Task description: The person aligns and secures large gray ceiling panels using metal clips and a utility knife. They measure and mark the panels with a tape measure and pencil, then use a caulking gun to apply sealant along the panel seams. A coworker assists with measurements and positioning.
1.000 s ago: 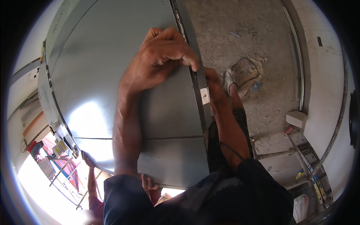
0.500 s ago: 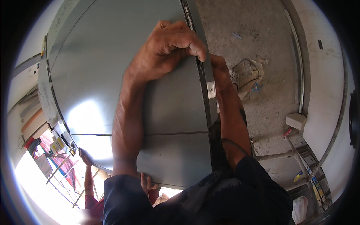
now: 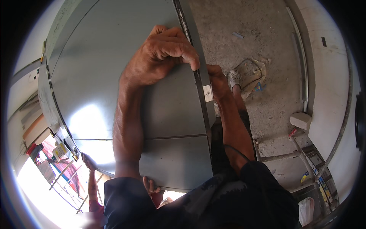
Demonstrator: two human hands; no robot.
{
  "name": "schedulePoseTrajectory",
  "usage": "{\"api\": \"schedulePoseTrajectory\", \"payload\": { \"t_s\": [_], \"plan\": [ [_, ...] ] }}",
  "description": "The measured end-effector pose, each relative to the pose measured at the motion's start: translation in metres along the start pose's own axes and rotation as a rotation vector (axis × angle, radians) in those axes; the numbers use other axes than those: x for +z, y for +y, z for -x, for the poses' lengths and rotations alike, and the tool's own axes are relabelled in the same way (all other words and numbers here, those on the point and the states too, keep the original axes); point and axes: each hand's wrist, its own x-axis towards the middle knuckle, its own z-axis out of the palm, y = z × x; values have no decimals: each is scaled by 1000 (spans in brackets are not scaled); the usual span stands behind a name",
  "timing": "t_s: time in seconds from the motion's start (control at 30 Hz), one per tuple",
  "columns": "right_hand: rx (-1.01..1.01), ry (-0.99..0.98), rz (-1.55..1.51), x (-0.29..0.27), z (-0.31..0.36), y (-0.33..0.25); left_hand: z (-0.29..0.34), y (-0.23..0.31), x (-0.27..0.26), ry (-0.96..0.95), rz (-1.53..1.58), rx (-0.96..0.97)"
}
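Note:
A large grey door panel [image 3: 171, 114] with thin grooves across its face fills the middle of the view. Its dark long edge carries a small metal plate [image 3: 207, 93]. My left hand [image 3: 166, 55] reaches over the face, its fingers curled and closed at that edge, a fingertip against the dark strip. On the other side of the edge, my right hand [image 3: 218, 82] is bent against the panel just beyond the metal plate; its fingertips are hidden behind the edge. Another person's hand [image 3: 151, 185] holds the panel's near end, and that person's other hand [image 3: 88, 162] touches its left corner.
On the right, the concrete floor [image 3: 274, 91] holds a crumpled sheet [image 3: 257, 80] and a foot in a clog [image 3: 235, 78]. A pale block [image 3: 301, 120] lies by the wall, near metal poles [image 3: 303, 156]. Bright scaffolding [image 3: 61, 175] shows at lower left.
The panel's long edge and both my hands have shifted slightly left and down in the view. More of the clog and leg beyond my right arm now shows. Both hands stay at the edge.

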Motion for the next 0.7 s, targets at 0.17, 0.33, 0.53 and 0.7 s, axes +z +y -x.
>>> {"api": "schedulePoseTrajectory", "payload": {
  "t_s": [0.17, 0.33, 0.53, 0.7],
  "plan": [
    [19, 17, -4, 6, 4, 0, 1, -2, -2, -14, 5, -4],
    [16, -19, -77, 6, 3, 0, 0, -2, -2, -32, 18, -8],
    [71, 54, -2, 8, 8, -3, -1, -3, -4, -67, 9, -19],
    [63, 44, -9, 9, 12, -3, -2, -2, -3, -68, 5, -20]
  ]
}}
